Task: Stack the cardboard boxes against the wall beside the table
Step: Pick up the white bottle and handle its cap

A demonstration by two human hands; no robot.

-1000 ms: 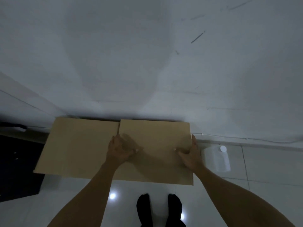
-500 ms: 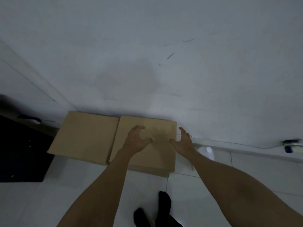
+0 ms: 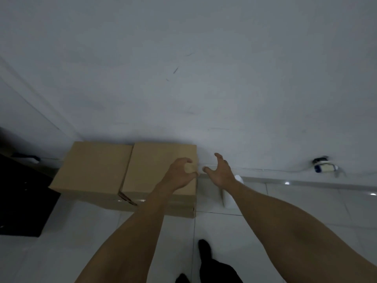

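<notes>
Two brown cardboard boxes stand side by side on the white tiled floor, pushed back against the white wall [image 3: 204, 88]. The left box [image 3: 91, 166] is beside a dark table edge. The right box [image 3: 155, 168] seems to rest on another box whose front shows below it. My left hand [image 3: 179, 174] hovers over the right box's right front corner, fingers curled apart, holding nothing. Just past that box's right edge, my right hand [image 3: 220, 172] is raised with spread fingers and is empty.
A black table [image 3: 22, 203] fills the left edge. A white plastic bottle [image 3: 230, 193] stands on the floor behind my right forearm. A small socket with a cable [image 3: 324, 166] sits low on the wall at right. My dark-socked feet [image 3: 206, 260] are below.
Both hands have come off the right box's top and drawn back to the right. The view has pulled away, so the boxes look smaller and farther off.
</notes>
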